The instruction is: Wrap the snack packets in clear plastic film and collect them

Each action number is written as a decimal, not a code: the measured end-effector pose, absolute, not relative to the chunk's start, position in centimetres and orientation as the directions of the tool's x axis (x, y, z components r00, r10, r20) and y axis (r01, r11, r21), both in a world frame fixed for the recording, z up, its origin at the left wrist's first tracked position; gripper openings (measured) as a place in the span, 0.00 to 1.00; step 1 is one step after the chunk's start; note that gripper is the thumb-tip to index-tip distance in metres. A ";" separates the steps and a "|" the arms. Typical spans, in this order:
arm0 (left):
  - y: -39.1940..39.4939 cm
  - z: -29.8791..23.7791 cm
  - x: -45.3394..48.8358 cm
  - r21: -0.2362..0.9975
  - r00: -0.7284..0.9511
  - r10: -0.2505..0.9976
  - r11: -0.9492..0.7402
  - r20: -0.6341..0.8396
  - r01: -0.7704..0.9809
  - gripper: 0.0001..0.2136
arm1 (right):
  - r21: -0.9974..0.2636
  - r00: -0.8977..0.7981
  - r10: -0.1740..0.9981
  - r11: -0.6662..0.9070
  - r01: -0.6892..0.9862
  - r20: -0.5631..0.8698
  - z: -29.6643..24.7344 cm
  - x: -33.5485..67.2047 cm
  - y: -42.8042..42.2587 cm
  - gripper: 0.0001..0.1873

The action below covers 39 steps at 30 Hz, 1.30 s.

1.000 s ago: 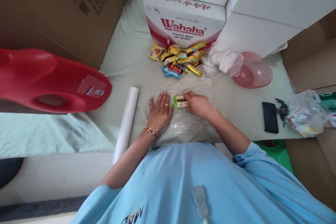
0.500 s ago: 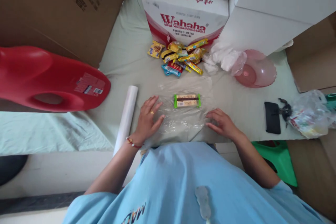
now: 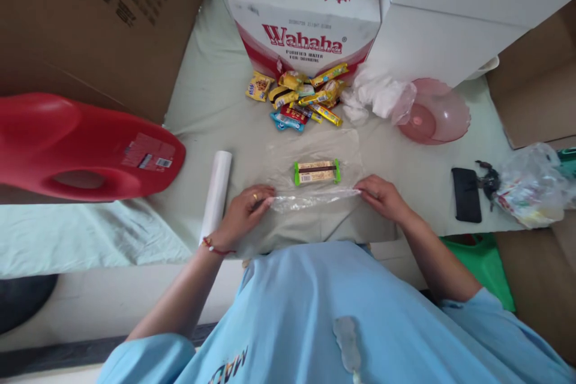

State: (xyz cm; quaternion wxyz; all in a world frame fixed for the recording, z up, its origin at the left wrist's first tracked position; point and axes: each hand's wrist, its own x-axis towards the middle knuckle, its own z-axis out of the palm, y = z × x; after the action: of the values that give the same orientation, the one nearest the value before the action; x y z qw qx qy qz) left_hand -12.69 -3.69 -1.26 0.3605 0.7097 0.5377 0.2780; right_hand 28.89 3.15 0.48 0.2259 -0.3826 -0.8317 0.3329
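A clear plastic wrap sheet (image 3: 315, 150) lies on the pale cloth-covered table (image 3: 216, 102). On it rests a snack bar with green ends (image 3: 317, 172). My left hand (image 3: 243, 211) pinches the sheet's near edge at its left corner. My right hand (image 3: 381, 197) pinches the same edge at the right corner. The near edge is lifted and folded toward the snack bar. A white roll of wrap (image 3: 216, 195) lies just left of my left hand.
A pile of several snack packets (image 3: 299, 99) sits before a Wahaha box (image 3: 303, 27). Crumpled white plastic (image 3: 375, 96) and a pink bowl (image 3: 434, 117) lie right of it. A red jug (image 3: 81, 147) is at left, a black phone (image 3: 466, 194), keys and a bag (image 3: 531, 186) at right.
My right hand let go of the snack bar and drew back. Both hands moved to the sheet's near edge, pinched it, and lifted it toward the bar.
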 end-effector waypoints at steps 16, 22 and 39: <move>1.7 -3.6 -10.9 0.605 -0.272 0.959 0.171 0.078 0.778 0.09 | -0.415 -0.355 0.894 0.443 0.795 0.273 0.6 23.3 12.0 0.15; 0.7 -2.6 -10.7 0.658 -0.491 0.838 0.235 0.235 0.716 0.08 | -0.483 -0.732 0.645 0.723 0.493 0.218 0.8 18.2 9.3 0.17; 0.4 0.6 -1.9 0.459 0.021 0.994 -0.067 0.103 0.886 0.20 | -0.589 -0.805 0.593 0.646 0.487 -0.015 -0.4 17.4 11.6 0.21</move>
State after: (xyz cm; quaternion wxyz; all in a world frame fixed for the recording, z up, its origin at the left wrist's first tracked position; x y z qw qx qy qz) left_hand -1.91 0.36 0.64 0.1344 0.7019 0.6697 0.2019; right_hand 17.39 11.57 -0.36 0.0901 -0.2991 -0.9026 0.2962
